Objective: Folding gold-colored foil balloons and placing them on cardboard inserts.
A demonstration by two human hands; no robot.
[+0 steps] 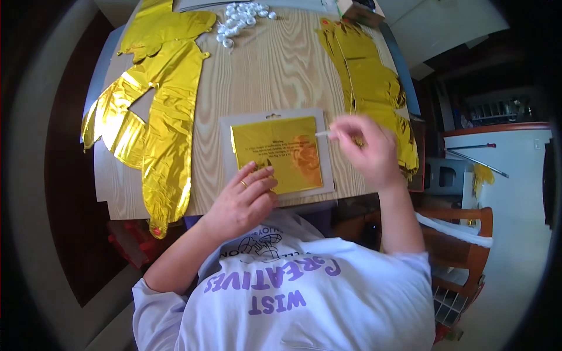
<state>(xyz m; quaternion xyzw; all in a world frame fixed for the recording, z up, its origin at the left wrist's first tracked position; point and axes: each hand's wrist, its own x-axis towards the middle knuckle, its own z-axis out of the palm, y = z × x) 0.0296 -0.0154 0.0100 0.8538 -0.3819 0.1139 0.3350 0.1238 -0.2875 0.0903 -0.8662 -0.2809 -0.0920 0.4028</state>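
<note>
In front of me lies a flat clear packet (227,153) with a hang hole in its top edge. Inside it is a folded sheet of gold foil (266,130) under dark print. My left hand (243,202) rests on the packet's lower left part, its fingers laid out over the foil. Above the packet's right edge, my right hand (369,146) pinches a short, thin whitish strip (323,134) between thumb and forefinger. The strip points left over the packet; whether it touches the packet, I cannot tell.
Flat gold foil balloons (170,117) cover the table's left side, one hanging past the near edge. A stack of gold foil balloons (369,76) lies on the right. Several small white ribbon rolls (240,20) sit at the back, and a box (360,11) stands at the far right.
</note>
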